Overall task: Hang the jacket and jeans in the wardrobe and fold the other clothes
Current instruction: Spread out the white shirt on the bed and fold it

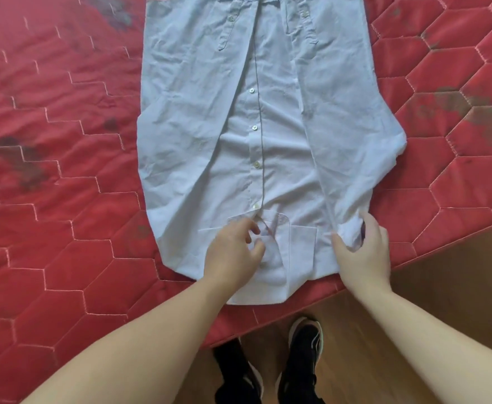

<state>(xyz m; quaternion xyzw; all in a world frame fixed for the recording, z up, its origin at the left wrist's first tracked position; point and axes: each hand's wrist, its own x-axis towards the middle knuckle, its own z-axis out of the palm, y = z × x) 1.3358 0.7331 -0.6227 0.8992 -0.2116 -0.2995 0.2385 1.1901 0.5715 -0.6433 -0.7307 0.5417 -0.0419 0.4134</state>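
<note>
No legible text, label, brand, number or sign appeared anywhere in the view; the pale shirt [268, 126] carried no readable tag; the red quilted mattress [49, 199] showed only stitched hexagons.

Creased cotton shirt [268, 126], quilted mattress [64, 228]

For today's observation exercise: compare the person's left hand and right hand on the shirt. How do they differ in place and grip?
The left hand sits near the button placket at the middle of the shirt; the right hand is at its side edge, near the mattress edge. The left hand's fingers curl loosely over flat cloth; the right hand pinches a raised bunch of fabric. Both are at the shirt's near end.
</note>
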